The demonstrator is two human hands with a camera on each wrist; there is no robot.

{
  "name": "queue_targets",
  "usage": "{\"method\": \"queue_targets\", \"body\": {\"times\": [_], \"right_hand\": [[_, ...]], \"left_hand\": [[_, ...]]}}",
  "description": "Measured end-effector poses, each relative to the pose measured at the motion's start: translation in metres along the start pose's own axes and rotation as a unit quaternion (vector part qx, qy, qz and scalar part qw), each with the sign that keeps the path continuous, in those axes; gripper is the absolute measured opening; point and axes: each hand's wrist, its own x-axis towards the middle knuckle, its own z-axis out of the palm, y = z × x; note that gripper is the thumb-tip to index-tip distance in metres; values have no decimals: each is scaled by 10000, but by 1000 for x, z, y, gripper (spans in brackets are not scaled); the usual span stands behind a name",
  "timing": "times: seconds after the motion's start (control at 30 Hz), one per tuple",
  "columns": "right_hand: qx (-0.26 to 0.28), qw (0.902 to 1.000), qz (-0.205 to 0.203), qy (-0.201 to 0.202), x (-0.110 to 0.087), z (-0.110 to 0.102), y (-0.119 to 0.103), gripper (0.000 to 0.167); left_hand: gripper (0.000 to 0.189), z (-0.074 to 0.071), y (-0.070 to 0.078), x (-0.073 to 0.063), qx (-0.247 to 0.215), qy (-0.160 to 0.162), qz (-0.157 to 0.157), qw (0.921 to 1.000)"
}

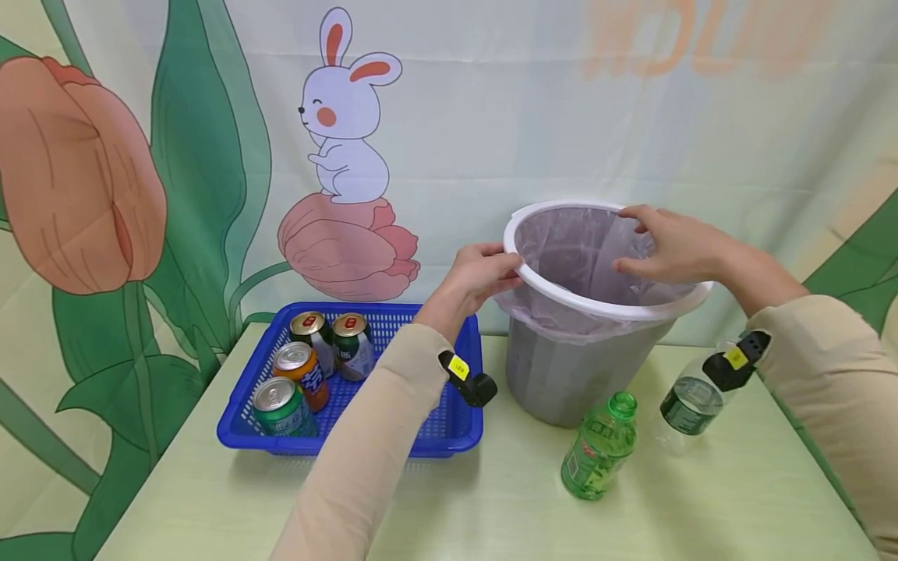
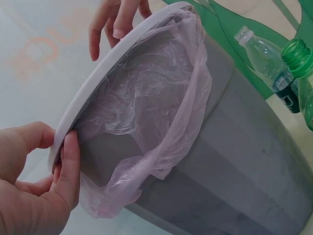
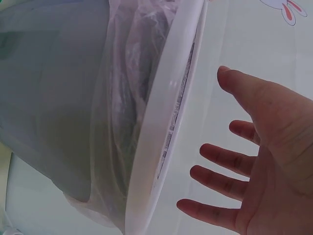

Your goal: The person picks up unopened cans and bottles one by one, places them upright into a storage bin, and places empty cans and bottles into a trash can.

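A grey trash bin (image 1: pixel 554 374) stands upright, topped by a white rim ring (image 1: pixel 561 291). Its thin pinkish plastic liner (image 2: pixel 183 127) lines the inside and folds out below the ring. At the bin's left side my left hand (image 1: pixel 477 276) pinches the ring, thumb on top and fingers curled beneath, as the left wrist view confirms. Over the right part of the opening hovers my right hand (image 1: pixel 677 245), its fingers spread and holding nothing. In the right wrist view this hand (image 3: pixel 264 166) is apart from the ring.
A blue basket (image 1: pixel 358 449) on the left holds several drink cans (image 1: pixel 284 409). In front of the bin a green plastic bottle (image 1: pixel 599 452) stands on the pale table (image 1: pixel 505 506). Farther right is a clear bottle (image 1: pixel 691 405), partly behind my right wrist camera. A printed cloth (image 1: pixel 463 117) hangs behind.
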Motion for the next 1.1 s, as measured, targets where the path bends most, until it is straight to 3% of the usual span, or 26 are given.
{"method": "queue_targets", "body": {"times": [0.2, 0.67, 1.1], "right_hand": [[-62, 9999, 43, 86, -7, -3, -4, 70], [-48, 9969, -179, 769, -21, -3, -4, 41], [-242, 9913, -291, 1264, -37, 4, -3, 26]], "left_hand": [[48, -1, -1, 1, 2, 16, 17, 10000], [48, -1, -1, 1, -12, 14, -21, 10000], [47, -1, -2, 4, -35, 9, 10, 10000]]}}
